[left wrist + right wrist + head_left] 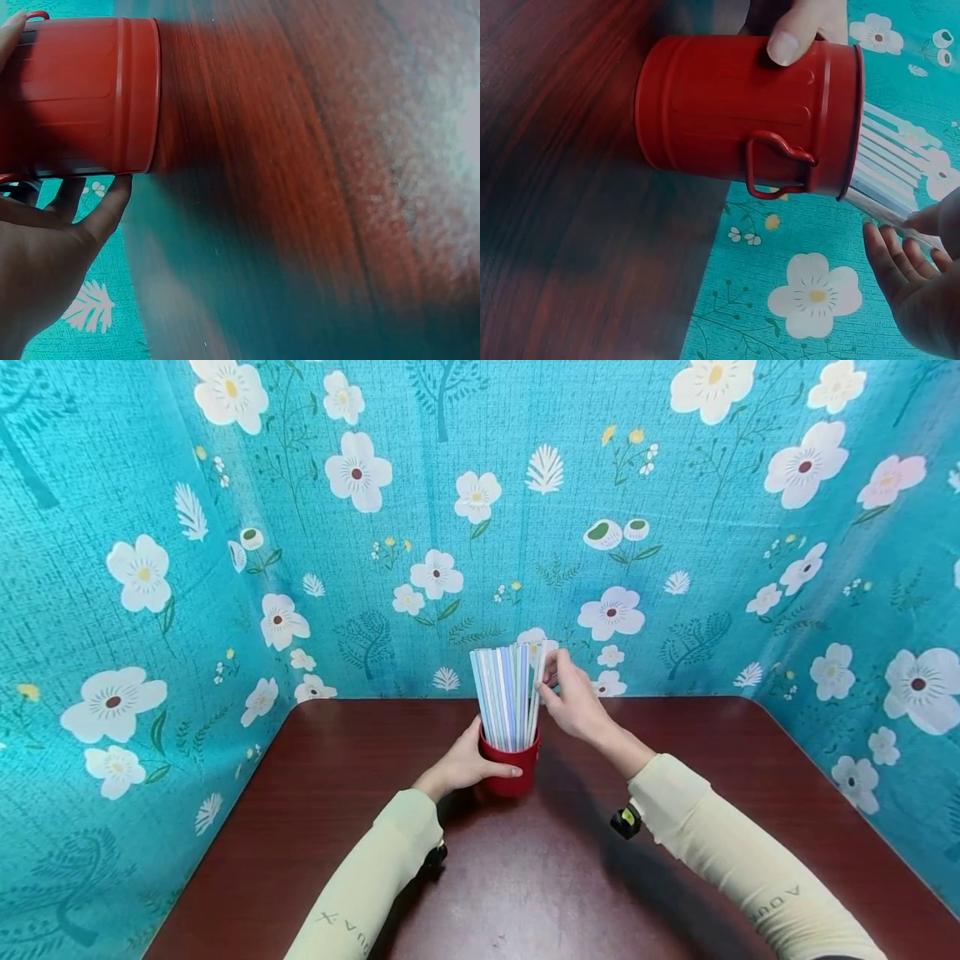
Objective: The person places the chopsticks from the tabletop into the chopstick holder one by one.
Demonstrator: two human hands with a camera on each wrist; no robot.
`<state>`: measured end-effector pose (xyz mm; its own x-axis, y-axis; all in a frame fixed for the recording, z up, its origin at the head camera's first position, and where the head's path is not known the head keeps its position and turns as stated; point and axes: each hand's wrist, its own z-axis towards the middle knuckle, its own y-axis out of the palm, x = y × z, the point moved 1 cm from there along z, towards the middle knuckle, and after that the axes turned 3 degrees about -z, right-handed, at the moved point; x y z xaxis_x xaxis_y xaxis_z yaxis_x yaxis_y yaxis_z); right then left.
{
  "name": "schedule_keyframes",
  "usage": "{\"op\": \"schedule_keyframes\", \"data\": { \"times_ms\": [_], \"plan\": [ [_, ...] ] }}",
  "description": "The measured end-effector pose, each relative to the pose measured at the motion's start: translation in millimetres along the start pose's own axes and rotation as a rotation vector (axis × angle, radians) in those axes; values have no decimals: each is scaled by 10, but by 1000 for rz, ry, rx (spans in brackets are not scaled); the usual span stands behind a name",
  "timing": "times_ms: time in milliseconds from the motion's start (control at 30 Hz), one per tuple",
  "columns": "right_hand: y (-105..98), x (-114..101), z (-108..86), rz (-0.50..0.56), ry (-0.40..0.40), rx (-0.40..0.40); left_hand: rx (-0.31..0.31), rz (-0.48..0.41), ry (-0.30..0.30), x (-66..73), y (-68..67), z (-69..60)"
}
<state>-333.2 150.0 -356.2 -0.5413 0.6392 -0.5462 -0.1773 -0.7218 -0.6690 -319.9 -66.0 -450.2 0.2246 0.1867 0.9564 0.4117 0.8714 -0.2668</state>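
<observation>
A red metal bucket (510, 768) with small side handles stands upright on the table. Pastel straws (501, 697) in white, blue, violet and green stick up out of it, fanned toward the left. My left hand (468, 762) grips the bucket from the left, its thumb across the front near the rim. On the right, my right hand (573, 696) pinches a pale straw (537, 685) at the bundle's right edge between thumb and fingers. The right wrist view shows a bucket handle (780, 165) and the right thumb on the straws' outer edge. The straws' lower ends are hidden inside.
The dark red-brown wooden table (337, 777) reaches back to a turquoise floral cloth (420, 527) that hangs behind it and on both sides. Both forearms wear pale sleeves (382, 860), with a small black device (626, 820) at the right wrist.
</observation>
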Motion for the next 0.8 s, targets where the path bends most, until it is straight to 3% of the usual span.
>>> {"op": "schedule_keyframes", "data": {
  "times_ms": [567,800],
  "plan": [
    [157,90,-63,27,81,-67,-11,-8,5,-37,12,-1],
    [97,86,-96,36,136,-72,0,-17,8,-29,-10,1]
  ]
}}
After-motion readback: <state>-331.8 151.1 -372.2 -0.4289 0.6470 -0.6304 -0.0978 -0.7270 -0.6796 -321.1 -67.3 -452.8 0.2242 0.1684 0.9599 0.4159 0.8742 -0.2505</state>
